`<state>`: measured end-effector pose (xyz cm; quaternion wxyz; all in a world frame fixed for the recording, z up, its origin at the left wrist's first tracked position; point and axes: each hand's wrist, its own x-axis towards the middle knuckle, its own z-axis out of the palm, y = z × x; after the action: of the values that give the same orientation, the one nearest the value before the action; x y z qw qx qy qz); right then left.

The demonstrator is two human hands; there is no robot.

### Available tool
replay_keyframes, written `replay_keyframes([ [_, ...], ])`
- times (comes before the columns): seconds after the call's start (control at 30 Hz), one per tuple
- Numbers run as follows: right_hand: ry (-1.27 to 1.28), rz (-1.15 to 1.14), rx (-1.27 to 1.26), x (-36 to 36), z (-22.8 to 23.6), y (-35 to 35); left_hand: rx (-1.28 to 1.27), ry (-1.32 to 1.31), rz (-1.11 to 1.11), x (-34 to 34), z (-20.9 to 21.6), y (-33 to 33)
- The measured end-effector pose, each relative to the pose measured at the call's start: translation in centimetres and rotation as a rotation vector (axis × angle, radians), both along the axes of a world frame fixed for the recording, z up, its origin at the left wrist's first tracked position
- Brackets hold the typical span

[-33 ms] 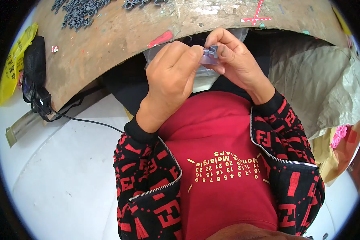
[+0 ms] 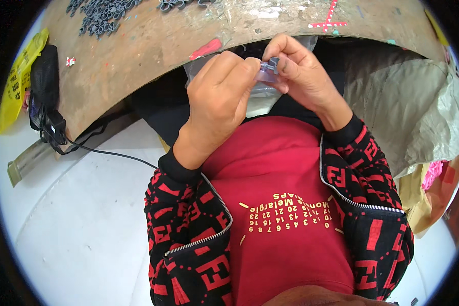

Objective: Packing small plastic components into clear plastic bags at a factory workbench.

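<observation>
At the upper centre of the frame, the left hand (image 2: 217,92) pinches a clear plastic piece (image 2: 266,76), and the right hand (image 2: 308,76) grips a small grey clip (image 2: 273,65) between thumb and fingers, against that piece. Just above the left hand, a red strip (image 2: 206,48) lies near the edge of the tabletop (image 2: 153,46). A heap of grey parts (image 2: 104,18) sits at the upper left.

Table (image 2: 153,61) spans 12 from view centre. On it: clip pile (image 2: 106,19) between 10 and 11, strip (image 2: 207,48) near 11:30 by near edge, tape cross (image 2: 327,24) at 1. Left hand (image 2: 217,94) 12, right hand (image 2: 308,76) 1–2, clip (image 2: 273,64) between. Bag (image 2: 21,81) near 10, pouch (image 2: 45,76) at its 3. Sack (image 2: 408,107) 2–3.
</observation>
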<state>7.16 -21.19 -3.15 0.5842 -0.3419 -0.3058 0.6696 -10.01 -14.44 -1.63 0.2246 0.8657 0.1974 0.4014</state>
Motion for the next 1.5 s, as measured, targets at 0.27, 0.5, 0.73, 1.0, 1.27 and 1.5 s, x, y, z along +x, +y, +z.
replay_keyframes([
  [0.27,-0.702,0.416,0.334,4.0,4.0,3.4,-1.132,0.095,-0.341,-1.1,1.6,0.8],
  [0.5,-0.544,0.178,0.319,2.7,1.8,2.2,-1.231,-0.039,-0.300,-0.6,1.4,0.4],
  [0.73,0.153,0.015,0.000,-0.6,-1.4,0.4,-0.235,0.084,-0.162,-0.1,0.8,1.0],
  [1.0,-0.931,0.275,0.629,3.2,4.6,3.0,-1.142,0.087,-0.353,-1.0,2.2,1.2],
  [1.27,-0.850,0.273,0.617,2.8,4.1,2.3,-1.717,-0.119,-0.713,-1.3,1.1,2.0],
  [1.5,-0.901,0.125,0.499,3.1,1.8,1.5,-0.698,0.030,-0.199,0.1,1.0,1.7],
])
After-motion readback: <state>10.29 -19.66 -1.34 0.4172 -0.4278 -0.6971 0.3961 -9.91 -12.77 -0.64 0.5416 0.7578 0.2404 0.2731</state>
